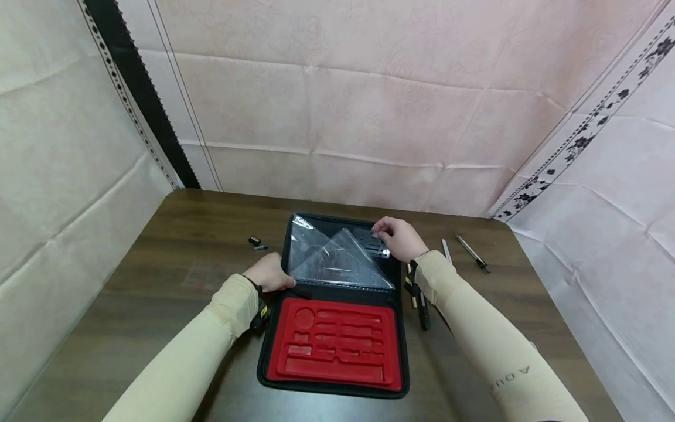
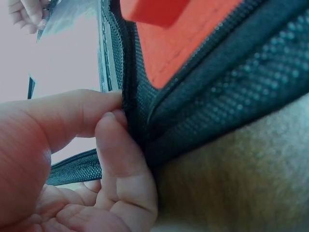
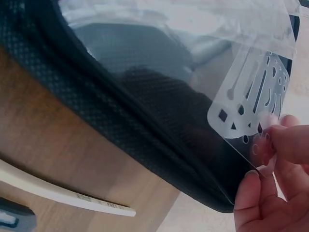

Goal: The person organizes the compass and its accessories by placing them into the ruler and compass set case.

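Note:
An unzipped black case (image 1: 405,351) lies spread on the table, its near half fitted with a red moulded tray (image 1: 337,346). My left hand (image 1: 266,274) is at the case's left side, near the fold. In the left wrist view, its thumb and finger pinch the black fabric edge (image 2: 137,113). Over the far half lies a clear plastic pocket (image 1: 329,261) with a folded, creased flap. My right hand (image 1: 401,239) pinches the pocket's clear edge at the far right; some fingertips show through the film. Beside these fingers is a slotted metal plate (image 3: 248,96), seemingly behind the plastic.
Right of the case lie a pale strip (image 1: 446,251) with print on it, a metal rod-like tool (image 1: 471,253) and a black-handled tool (image 1: 423,315). A small black piece (image 1: 254,240) and a small grey piece (image 1: 261,247) lie left. A pale cloth (image 1: 337,129) hangs behind the table.

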A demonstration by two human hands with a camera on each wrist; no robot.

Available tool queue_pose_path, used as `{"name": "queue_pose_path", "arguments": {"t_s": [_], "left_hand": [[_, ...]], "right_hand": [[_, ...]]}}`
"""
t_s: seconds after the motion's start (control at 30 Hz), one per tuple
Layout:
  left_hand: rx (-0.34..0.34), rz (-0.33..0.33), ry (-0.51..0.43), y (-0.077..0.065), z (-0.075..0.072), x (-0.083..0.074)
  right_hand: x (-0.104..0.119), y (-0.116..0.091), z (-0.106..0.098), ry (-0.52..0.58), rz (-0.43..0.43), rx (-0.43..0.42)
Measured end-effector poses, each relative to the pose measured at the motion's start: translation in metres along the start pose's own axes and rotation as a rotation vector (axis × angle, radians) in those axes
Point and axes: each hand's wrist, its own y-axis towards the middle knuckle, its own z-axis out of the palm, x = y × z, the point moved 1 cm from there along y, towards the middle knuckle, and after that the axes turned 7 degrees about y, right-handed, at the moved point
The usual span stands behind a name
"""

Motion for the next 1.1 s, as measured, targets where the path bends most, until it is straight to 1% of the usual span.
{"name": "queue_pose_path", "arguments": {"t_s": [0.23,0.3,0.4,0.53,0.6,0.8,0.93,1.03,1.1], "left_hand": [[-0.003,-0.002,0.005,-0.001,0.0,-0.001],[-0.004,0.006,0.006,-0.001,0.0,-0.001],[-0.002,0.01,0.006,-0.001,0.001,-0.001],[0.002,0.006,0.006,-0.001,0.001,0.0],[0.002,0.01,0.006,-0.001,0.001,0.0],[0.005,0.01,0.02,-0.001,0.001,0.0],[0.003,0.009,0.028,-0.001,0.0,0.0],[0.004,0.013,0.026,-0.002,0.0,-0.001],[0.005,0.012,0.031,-0.002,0.0,-0.002]], "right_hand": [[-0.003,-0.006,0.007,-0.072,-0.012,0.021],[-0.002,-0.009,0.009,-0.101,-0.03,0.034],[0.001,-0.016,0.012,-0.169,-0.069,0.026],[0.004,-0.025,0.013,-0.27,-0.117,-0.031],[0.006,-0.03,0.012,-0.303,-0.14,-0.062],[0.002,-0.04,0.011,-0.404,-0.188,-0.128],[0.001,-0.044,0.011,-0.51,-0.232,-0.178],[0.001,-0.046,0.01,-0.614,-0.229,-0.208],[0.0,-0.048,0.011,-0.669,-0.205,-0.209]]}}
